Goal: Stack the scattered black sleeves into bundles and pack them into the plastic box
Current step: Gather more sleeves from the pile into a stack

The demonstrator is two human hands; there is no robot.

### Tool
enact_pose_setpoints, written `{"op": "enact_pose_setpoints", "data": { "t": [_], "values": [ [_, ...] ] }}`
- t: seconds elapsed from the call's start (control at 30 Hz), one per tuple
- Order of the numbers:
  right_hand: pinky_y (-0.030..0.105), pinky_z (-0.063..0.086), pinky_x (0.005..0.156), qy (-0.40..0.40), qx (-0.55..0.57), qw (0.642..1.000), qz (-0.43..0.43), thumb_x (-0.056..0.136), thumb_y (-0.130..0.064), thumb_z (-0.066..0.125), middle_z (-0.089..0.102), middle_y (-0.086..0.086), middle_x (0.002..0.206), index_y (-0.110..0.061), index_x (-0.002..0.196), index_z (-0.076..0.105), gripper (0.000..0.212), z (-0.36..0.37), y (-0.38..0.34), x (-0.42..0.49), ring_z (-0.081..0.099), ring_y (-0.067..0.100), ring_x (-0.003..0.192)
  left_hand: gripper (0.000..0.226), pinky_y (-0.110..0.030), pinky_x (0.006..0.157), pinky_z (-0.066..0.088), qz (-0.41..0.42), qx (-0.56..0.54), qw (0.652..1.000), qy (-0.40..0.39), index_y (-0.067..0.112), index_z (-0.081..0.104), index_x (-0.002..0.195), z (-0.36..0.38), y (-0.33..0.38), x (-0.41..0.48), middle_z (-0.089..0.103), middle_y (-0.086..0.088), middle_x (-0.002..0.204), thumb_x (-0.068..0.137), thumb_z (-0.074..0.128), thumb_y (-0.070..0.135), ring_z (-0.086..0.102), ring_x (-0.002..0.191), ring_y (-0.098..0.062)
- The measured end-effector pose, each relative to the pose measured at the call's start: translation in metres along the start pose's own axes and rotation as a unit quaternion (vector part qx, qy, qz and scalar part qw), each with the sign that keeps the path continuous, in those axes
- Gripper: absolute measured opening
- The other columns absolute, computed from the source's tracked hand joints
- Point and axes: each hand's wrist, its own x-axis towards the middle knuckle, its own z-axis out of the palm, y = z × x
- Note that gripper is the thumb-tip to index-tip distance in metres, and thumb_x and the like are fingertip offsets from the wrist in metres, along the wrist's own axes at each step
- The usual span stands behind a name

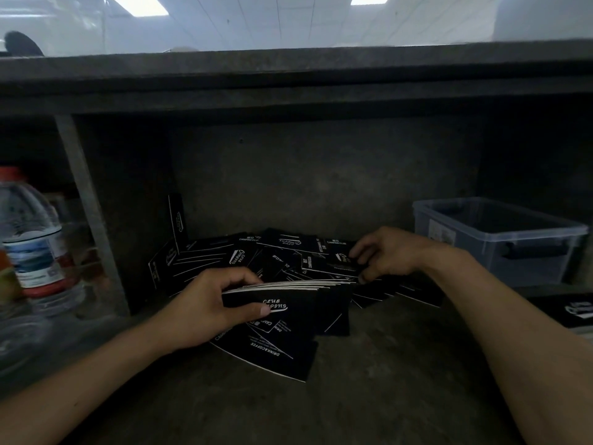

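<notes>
A heap of flat black sleeves (256, 255) with white print lies at the back of a dark shelf bay. My left hand (211, 303) grips a fanned bundle of sleeves (288, 309) edge-up in front of the heap, thumb across its face. My right hand (385, 255) reaches into the heap's right side, its fingers pinching a loose sleeve (337, 264). The clear plastic box (500, 239) stands to the right of my right hand; its inside looks dark and I cannot make out its contents.
A grey post (90, 213) bounds the bay on the left, with a large water bottle (32, 239) beyond it. A thick slab (288, 81) overhangs the bay. Another black printed item (574, 313) lies at the right edge, below the box.
</notes>
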Motion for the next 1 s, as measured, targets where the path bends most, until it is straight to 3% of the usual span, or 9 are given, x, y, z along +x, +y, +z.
{"op": "enact_pose_setpoints", "data": {
  "t": [0.2,0.27,0.33,0.43,0.5,0.57,0.67,0.83,1.0],
  "values": [
    [0.021,0.047,0.077,0.173,0.076,0.975,-0.121,0.084,-0.014,0.076,0.076,-0.002,0.090,-0.022,0.100,0.078,0.018,-0.005,-0.001,0.002,0.062,-0.002,0.073,0.053,-0.036,0.092,0.057,-0.006,0.003,1.000,0.025,0.035,0.061,0.120,0.001,-0.006,0.001,0.071,0.011,0.111,0.073,0.084,0.033,0.070,0.102,-0.011],
    [0.027,0.054,0.076,0.132,0.168,0.967,-0.142,0.082,-0.012,0.078,0.077,-0.002,0.091,-0.020,0.098,0.078,0.018,-0.009,-0.012,-0.003,0.067,0.001,0.078,0.083,-0.035,0.094,0.056,-0.024,-0.022,0.999,0.036,0.039,0.044,0.137,0.000,-0.009,0.001,0.064,0.015,0.122,0.067,0.088,0.035,0.068,0.107,-0.014],
    [0.024,0.058,0.076,-0.016,0.220,0.969,-0.113,0.083,-0.015,0.076,0.077,-0.001,0.097,-0.018,0.103,0.077,0.020,-0.007,-0.024,-0.011,0.070,0.006,0.088,0.096,-0.031,0.090,0.057,-0.031,-0.038,0.998,0.033,0.041,0.033,0.145,0.000,-0.011,0.002,0.060,0.018,0.127,0.066,0.088,0.035,0.067,0.109,-0.014],
    [0.024,0.055,0.073,-0.112,0.312,0.941,-0.070,0.095,-0.024,0.062,0.076,0.004,0.105,-0.013,0.113,0.071,0.023,0.005,-0.033,-0.011,0.072,0.014,0.093,0.075,-0.023,0.092,0.055,-0.013,-0.038,0.999,0.013,0.035,0.046,0.139,0.000,-0.006,0.001,0.067,0.016,0.122,0.075,0.084,0.024,0.067,0.110,-0.009],
    [0.030,0.054,0.073,0.044,0.317,0.947,-0.015,0.097,-0.034,0.059,0.077,0.004,0.097,-0.010,0.107,0.071,0.029,0.016,-0.029,0.000,0.071,0.015,0.082,0.046,-0.024,0.090,0.056,0.000,-0.014,1.000,-0.003,0.028,0.063,0.123,0.001,0.000,0.000,0.073,0.012,0.111,0.081,0.079,0.020,0.070,0.102,-0.005],
    [0.032,0.053,0.081,0.177,0.127,0.975,0.050,0.086,-0.055,0.066,0.073,0.001,0.092,-0.015,0.099,0.073,0.042,0.022,-0.020,0.009,0.066,0.016,0.084,0.028,-0.032,0.088,0.057,-0.001,-0.008,1.000,-0.011,0.025,0.071,0.110,0.001,0.002,-0.001,0.076,0.006,0.105,0.083,0.077,0.022,0.072,0.096,-0.010],
    [0.030,0.051,0.075,0.096,0.010,0.987,0.129,0.065,-0.074,0.073,0.066,0.002,0.088,-0.013,0.084,0.071,0.063,0.027,-0.015,0.009,0.065,0.019,0.089,0.026,-0.035,0.087,0.058,-0.006,-0.022,1.000,-0.016,0.023,0.072,0.109,-0.001,0.002,-0.001,0.076,0.003,0.104,0.084,0.077,0.023,0.073,0.095,-0.012],
    [0.032,0.052,0.093,0.148,0.164,0.965,0.145,0.075,-0.031,0.084,0.071,0.008,0.109,-0.003,0.103,0.074,0.041,0.017,-0.006,0.011,0.066,0.026,0.103,0.034,-0.023,0.090,0.055,0.000,-0.027,1.000,-0.006,0.023,0.069,0.114,0.001,0.001,0.000,0.076,0.009,0.106,0.082,0.079,0.020,0.071,0.099,-0.006],
    [0.018,0.040,0.050,0.129,0.387,0.892,0.193,0.081,-0.006,0.078,0.068,0.003,0.079,-0.012,0.094,0.071,0.016,0.010,0.003,0.016,0.059,0.012,0.063,0.032,-0.018,0.088,0.055,-0.001,-0.021,1.000,-0.002,0.023,0.070,0.112,0.001,0.001,0.000,0.076,0.011,0.104,0.081,0.079,0.021,0.071,0.097,-0.004]
  ]
}}
